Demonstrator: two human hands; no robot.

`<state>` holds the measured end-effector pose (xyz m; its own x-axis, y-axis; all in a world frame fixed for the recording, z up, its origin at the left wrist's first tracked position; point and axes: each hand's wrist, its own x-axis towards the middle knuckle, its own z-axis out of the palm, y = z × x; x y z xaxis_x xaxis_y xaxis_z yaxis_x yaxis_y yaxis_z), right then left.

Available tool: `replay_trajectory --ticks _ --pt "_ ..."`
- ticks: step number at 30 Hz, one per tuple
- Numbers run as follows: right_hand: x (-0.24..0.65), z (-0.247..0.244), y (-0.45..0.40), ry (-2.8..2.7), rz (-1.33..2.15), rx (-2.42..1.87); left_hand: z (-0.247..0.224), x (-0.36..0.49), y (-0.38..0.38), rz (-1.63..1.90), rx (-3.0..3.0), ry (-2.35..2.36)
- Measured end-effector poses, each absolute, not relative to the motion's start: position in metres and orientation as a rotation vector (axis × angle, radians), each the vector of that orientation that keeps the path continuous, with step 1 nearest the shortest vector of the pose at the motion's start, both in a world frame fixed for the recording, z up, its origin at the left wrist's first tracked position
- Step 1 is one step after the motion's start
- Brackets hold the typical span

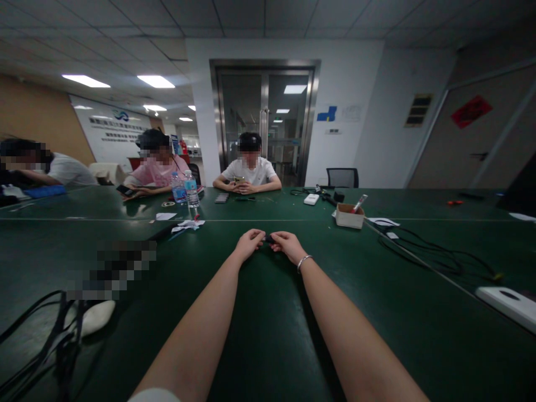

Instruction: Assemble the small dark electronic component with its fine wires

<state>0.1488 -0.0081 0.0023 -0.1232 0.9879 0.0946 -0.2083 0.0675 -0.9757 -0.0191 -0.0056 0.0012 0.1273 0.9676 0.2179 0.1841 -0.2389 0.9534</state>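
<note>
Both my arms reach forward over the dark green table [268, 312]. Between my fingertips is a small black object [268, 238], too small to name. My left hand [250, 244] pinches its left end. Its right end sits between the thumb and fingers of my right hand [287, 245], which are also closed. A silver bracelet [304, 262] circles my right wrist. My fingers cover much of the object.
A small cardboard box [350, 216] stands ahead to the right, near black cables [435, 251]. Water bottles [191, 190] and paper scraps [188, 225] lie ahead to the left. A white mouse [98, 317] and cables are at left. Several people sit across the table.
</note>
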Motion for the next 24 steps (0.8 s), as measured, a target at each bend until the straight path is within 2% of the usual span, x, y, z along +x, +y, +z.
replay_trajectory --ticks 24 --pt "0.1489 0.0014 -0.0083 -1.199 1.329 -0.906 -0.0004 -0.0169 -0.0039 1.21 1.589 1.205"
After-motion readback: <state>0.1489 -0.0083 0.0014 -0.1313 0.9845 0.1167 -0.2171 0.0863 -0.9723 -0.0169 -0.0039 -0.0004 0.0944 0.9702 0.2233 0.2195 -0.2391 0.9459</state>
